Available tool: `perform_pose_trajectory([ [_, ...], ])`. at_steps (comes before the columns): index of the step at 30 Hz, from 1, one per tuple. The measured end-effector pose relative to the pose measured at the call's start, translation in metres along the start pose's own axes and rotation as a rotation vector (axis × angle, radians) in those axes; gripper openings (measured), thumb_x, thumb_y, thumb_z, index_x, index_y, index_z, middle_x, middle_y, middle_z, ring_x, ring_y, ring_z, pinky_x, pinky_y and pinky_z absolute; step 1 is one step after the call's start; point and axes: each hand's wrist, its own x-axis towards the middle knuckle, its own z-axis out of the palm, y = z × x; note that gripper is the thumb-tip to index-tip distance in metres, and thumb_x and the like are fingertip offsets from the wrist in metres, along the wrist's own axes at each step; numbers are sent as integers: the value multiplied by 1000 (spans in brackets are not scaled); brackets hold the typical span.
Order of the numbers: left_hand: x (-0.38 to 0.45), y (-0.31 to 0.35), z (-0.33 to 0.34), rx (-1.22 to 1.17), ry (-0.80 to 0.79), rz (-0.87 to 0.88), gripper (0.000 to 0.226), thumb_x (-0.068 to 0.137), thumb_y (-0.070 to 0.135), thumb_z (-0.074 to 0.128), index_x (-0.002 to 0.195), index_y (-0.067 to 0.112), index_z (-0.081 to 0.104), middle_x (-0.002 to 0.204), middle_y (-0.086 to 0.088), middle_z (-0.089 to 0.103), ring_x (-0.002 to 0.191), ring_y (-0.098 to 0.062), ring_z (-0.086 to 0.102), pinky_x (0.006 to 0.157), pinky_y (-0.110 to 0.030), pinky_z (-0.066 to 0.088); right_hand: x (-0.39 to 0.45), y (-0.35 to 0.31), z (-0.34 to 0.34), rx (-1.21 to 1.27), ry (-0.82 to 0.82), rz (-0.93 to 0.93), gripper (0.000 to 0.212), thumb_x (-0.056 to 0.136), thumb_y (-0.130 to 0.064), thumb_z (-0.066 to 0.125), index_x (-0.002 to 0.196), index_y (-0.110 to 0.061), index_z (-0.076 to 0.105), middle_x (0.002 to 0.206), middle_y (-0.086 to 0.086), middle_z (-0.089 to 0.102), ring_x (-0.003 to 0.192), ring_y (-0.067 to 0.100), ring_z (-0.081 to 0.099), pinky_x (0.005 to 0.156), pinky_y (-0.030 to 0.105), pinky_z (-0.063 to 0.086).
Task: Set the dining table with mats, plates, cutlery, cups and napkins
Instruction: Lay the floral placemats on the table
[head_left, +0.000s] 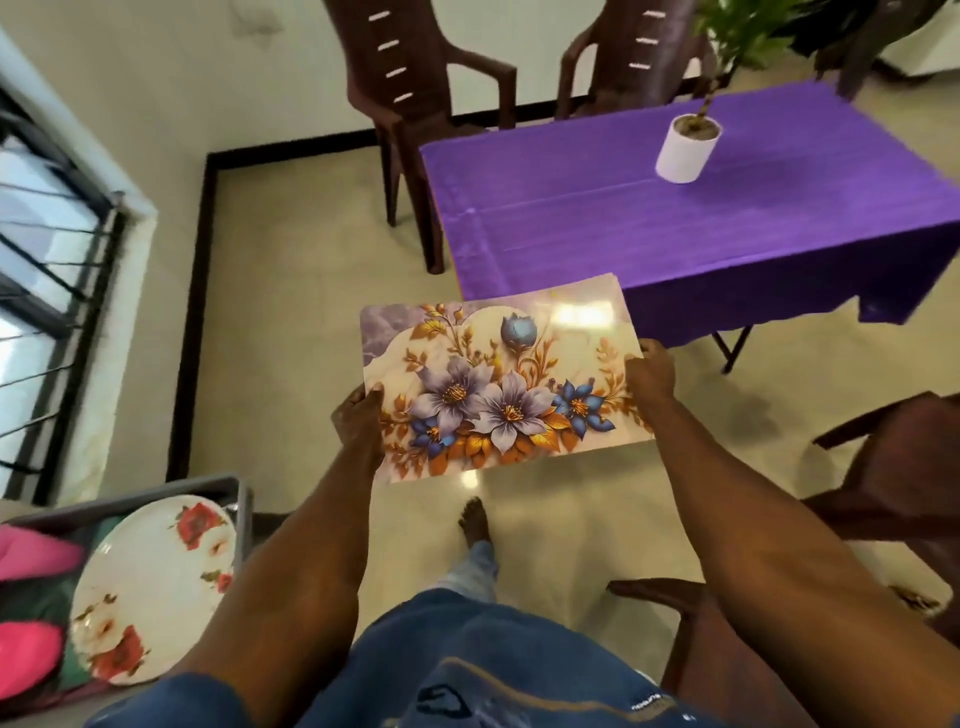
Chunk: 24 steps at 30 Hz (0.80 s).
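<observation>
The left hand (359, 415) and right hand (650, 370) pinch the shiny flowery rectangular mat (498, 379) by its ends, near the purple-clothed table (675, 228).

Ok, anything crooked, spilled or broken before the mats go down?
Nothing is spilled or broken. The floral mat is carried level between left hand and right hand. The potted plant stands upright on the purple tablecloth, which lies smooth.

Purple tablecloth (649, 228), cream mat (498, 379) with violet-blue flowers (golden leaves), red-flowered white plate (150, 592).
</observation>
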Motion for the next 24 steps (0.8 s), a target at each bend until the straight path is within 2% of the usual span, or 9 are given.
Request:
perform_pose_trajectory([
  [4, 23, 13, 64, 38, -14, 42, 26, 89, 16, 64, 112, 8, 73, 101, -3, 73, 80, -15, 63, 74, -25, 51, 50, -3, -18, 39, 64, 0, 29, 84, -2, 52, 111, -6, 64, 103, 8, 63, 94, 23, 59, 76, 31, 45],
  [8, 66, 26, 137, 73, -2, 73, 10, 86, 15, 66, 85, 7, 72, 67, 0, 64, 71, -16, 52, 67, -30, 44, 123, -16, -22, 8, 100, 16, 21, 87, -4, 54, 106, 0, 61, 98, 11, 60, 91, 25, 57, 75, 33, 43],
  [11, 85, 42, 186, 117, 5, 107, 16, 89, 15, 63, 90, 1, 71, 82, -9, 67, 72, -17, 53, 67, -27, 42, 176, -32, -22, -52, 92, 16, 16, 88, -5, 53, 99, -1, 63, 93, 11, 61, 89, 26, 58, 71, 31, 39],
  [14, 101, 58, 222, 181, 23, 123, 20, 90, 13, 56, 87, -3, 68, 86, -19, 68, 74, -18, 52, 66, -28, 39, 220, -50, -21, -115, 74, 27, 21, 88, -6, 53, 104, 0, 64, 102, 16, 66, 96, 32, 62, 70, 32, 40],
  [16, 116, 69, 243, 212, 43, 144, 23, 88, 14, 53, 83, -6, 65, 90, -27, 68, 73, -24, 55, 66, -33, 42, 250, -65, -18, -154, 48, 1, 22, 89, -7, 52, 107, 0, 64, 105, 16, 66, 96, 31, 62, 70, 31, 39],
  [19, 136, 76, 267, 248, 70, 126, 29, 87, 20, 51, 89, -3, 68, 95, -23, 71, 86, -36, 65, 76, -41, 52, 287, -77, -11, -165, 39, -1, 24, 89, -7, 52, 109, -2, 63, 108, 15, 66, 98, 32, 63, 69, 31, 40],
  [21, 142, 82, 281, 272, 102, 123, 30, 86, 23, 51, 91, 0, 70, 95, -19, 72, 94, -39, 65, 80, -46, 54, 309, -84, -6, -161, 22, -2, 24, 88, -8, 53, 109, -3, 63, 107, 15, 66, 100, 34, 63, 70, 31, 42],
  [24, 146, 88, 305, 284, 154, 83, 25, 88, 20, 54, 89, -1, 69, 93, -20, 71, 90, -38, 65, 79, -44, 53, 342, -93, -1, -140, -25, 11, 21, 89, -6, 51, 106, -2, 62, 100, 13, 63, 94, 31, 62, 69, 32, 41],
])
